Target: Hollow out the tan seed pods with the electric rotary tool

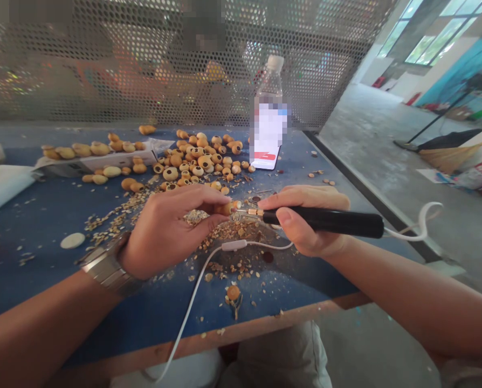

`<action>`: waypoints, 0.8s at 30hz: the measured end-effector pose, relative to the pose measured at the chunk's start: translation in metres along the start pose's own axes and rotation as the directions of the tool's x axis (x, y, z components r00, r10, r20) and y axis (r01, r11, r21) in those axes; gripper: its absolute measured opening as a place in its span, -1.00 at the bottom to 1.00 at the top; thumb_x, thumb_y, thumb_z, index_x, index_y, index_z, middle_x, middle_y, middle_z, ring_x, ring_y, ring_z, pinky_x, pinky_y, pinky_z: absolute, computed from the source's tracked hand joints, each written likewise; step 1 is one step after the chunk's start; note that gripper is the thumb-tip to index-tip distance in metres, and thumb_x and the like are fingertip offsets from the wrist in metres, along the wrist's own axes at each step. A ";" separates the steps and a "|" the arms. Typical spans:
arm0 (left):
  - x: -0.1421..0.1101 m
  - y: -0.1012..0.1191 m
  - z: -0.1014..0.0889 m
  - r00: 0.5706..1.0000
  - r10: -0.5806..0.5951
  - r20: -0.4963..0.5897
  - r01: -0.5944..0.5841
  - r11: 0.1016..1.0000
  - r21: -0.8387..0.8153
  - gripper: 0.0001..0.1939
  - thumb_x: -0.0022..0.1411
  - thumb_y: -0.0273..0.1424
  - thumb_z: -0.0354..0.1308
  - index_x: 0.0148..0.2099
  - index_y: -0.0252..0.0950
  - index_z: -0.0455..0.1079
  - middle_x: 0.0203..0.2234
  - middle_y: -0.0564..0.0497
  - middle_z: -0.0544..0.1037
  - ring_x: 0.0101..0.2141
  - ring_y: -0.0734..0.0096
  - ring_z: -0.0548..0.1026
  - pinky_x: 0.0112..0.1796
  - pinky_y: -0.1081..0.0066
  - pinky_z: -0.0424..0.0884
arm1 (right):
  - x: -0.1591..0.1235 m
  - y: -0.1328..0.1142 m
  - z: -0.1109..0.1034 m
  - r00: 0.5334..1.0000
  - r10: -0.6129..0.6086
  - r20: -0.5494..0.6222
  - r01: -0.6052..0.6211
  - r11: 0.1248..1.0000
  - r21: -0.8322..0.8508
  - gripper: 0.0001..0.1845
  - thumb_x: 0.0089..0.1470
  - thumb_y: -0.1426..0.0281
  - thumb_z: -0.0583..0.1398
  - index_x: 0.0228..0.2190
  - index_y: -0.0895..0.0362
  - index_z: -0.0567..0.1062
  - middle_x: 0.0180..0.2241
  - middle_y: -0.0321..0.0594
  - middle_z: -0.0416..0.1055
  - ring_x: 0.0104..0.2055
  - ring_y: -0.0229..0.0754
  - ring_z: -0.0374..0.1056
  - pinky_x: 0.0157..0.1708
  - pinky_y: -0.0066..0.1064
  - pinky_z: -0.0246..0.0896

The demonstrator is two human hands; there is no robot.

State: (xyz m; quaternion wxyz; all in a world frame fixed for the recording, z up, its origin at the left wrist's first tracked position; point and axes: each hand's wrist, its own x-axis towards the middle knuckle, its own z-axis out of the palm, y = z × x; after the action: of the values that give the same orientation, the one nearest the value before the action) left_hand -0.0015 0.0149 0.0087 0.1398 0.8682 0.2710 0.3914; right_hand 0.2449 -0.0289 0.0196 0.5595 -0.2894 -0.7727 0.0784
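Between the thumb and fingers of my left hand (176,223) is a small tan gourd (225,208), partly hidden by the fingertips. My right hand (309,215) grips a black pen-shaped rotary tool (325,221) with a brass-coloured collar and a thin metal bit. The bit's tip meets the gourd's right end, where a pale cut face shows; whether it sits inside I cannot tell. A white cord (419,231) leaves the tool's back end. Beneath both hands lies a heap of seeds and shavings (241,230).
Behind my hands is a pile of small gourds (200,156), many with dark round holes. More gourds line a flat box (103,161) at left. A phone (267,137) leans on a plastic bottle (274,75). A cord with an inline switch (233,246) crosses the blue table (144,323). A perforated screen (144,70) stands behind.
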 end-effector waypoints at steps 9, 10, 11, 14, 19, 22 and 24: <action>-0.001 0.000 0.000 1.000 0.000 -0.001 0.000 1.000 0.010 -0.84 0.34 -0.46 0.27 -0.06 -0.15 0.55 -0.23 0.12 0.69 -0.22 0.41 0.64 -0.09 0.40 0.51 | 0.000 0.001 0.001 1.000 -0.007 -0.003 0.007 1.000 0.003 -0.84 0.10 0.46 0.27 -0.32 0.17 0.70 -0.38 -0.22 0.69 -0.40 -0.33 0.60 -0.33 -0.62 0.51; -0.001 0.000 0.000 1.000 0.005 -0.006 -0.005 1.000 0.010 -0.84 0.34 -0.46 0.27 -0.06 -0.14 0.55 -0.23 0.11 0.69 -0.21 0.41 0.64 -0.09 0.40 0.51 | 0.000 0.000 0.001 1.000 -0.007 -0.004 0.007 1.000 0.004 -0.84 0.10 0.46 0.27 -0.33 0.17 0.70 -0.38 -0.21 0.69 -0.40 -0.33 0.60 -0.32 -0.63 0.51; -0.001 0.000 0.000 1.000 0.007 -0.009 -0.007 1.000 0.012 -0.84 0.34 -0.47 0.27 -0.06 -0.15 0.55 -0.23 0.11 0.70 -0.21 0.40 0.64 -0.09 0.39 0.51 | 0.000 0.000 0.001 1.000 -0.009 -0.004 0.009 1.000 0.006 -0.84 0.10 0.47 0.28 -0.33 0.18 0.70 -0.38 -0.20 0.69 -0.40 -0.33 0.60 -0.32 -0.64 0.50; -0.001 0.000 0.000 1.000 -0.002 -0.005 0.002 1.000 0.020 -0.85 0.34 -0.47 0.26 -0.07 -0.16 0.55 -0.23 0.10 0.69 -0.21 0.39 0.64 -0.09 0.40 0.51 | 0.000 0.000 0.001 1.000 -0.011 -0.003 0.011 1.000 0.010 -0.84 0.10 0.47 0.27 -0.33 0.18 0.70 -0.39 -0.21 0.69 -0.41 -0.34 0.59 -0.33 -0.64 0.50; -0.001 0.000 0.000 1.000 -0.019 0.002 0.019 1.000 0.008 -0.83 0.33 -0.48 0.25 -0.06 -0.14 0.55 -0.24 0.11 0.69 -0.21 0.39 0.64 -0.10 0.39 0.51 | -0.001 0.001 0.001 1.000 0.003 0.005 -0.003 1.000 -0.001 -0.83 0.10 0.46 0.27 -0.31 0.12 0.70 -0.38 -0.25 0.69 -0.41 -0.30 0.60 -0.35 -0.57 0.53; -0.001 0.000 0.000 1.000 -0.011 0.003 0.011 1.000 0.016 -0.84 0.34 -0.48 0.25 -0.07 -0.14 0.54 -0.25 0.12 0.69 -0.22 0.40 0.64 -0.10 0.39 0.51 | -0.001 0.001 0.001 1.000 -0.004 0.005 0.004 1.000 0.004 -0.83 0.09 0.46 0.27 -0.31 0.13 0.70 -0.37 -0.25 0.69 -0.41 -0.31 0.59 -0.35 -0.59 0.52; -0.001 0.001 0.000 1.000 -0.003 0.001 0.003 1.000 0.011 -0.83 0.33 -0.50 0.25 -0.07 -0.14 0.54 -0.26 0.12 0.68 -0.23 0.43 0.63 -0.11 0.40 0.50 | -0.001 0.001 0.001 1.000 -0.002 0.008 0.002 1.000 0.001 -0.83 0.09 0.46 0.27 -0.31 0.12 0.70 -0.37 -0.26 0.69 -0.41 -0.32 0.59 -0.35 -0.59 0.52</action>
State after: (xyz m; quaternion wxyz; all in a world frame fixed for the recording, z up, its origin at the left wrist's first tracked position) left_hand -0.0017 0.0137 0.0081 0.1359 0.8687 0.2744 0.3893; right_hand 0.2448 -0.0285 0.0176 0.5567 -0.2882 -0.7751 0.0793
